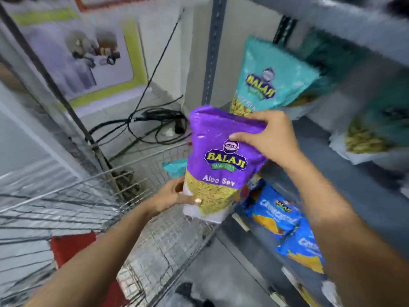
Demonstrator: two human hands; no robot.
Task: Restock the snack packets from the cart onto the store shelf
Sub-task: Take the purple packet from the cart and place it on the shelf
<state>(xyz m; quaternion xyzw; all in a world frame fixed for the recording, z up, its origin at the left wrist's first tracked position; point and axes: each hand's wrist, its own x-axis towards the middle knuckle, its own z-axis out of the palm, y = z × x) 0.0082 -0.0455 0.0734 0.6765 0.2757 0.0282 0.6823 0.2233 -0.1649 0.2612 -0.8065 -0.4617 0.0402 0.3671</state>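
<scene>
A purple Balaji Aloo Sev packet (218,160) is held upright between the wire cart (141,244) and the grey shelf (345,173). My left hand (174,194) grips its lower left corner. My right hand (269,135) clasps its upper right edge, fingers over the front. Behind the purple packet, a corner of a teal packet (174,168) shows inside the cart. On the shelf stand teal Balaji packets (271,78) at the back and another one (376,129) to the right, blurred.
Blue snack packets (276,209) lie on the lower shelf below my right arm. Black cables (155,122) coil on the floor beyond the cart. A red part (73,247) of the cart sits under my left forearm. A poster (88,52) leans at the far left.
</scene>
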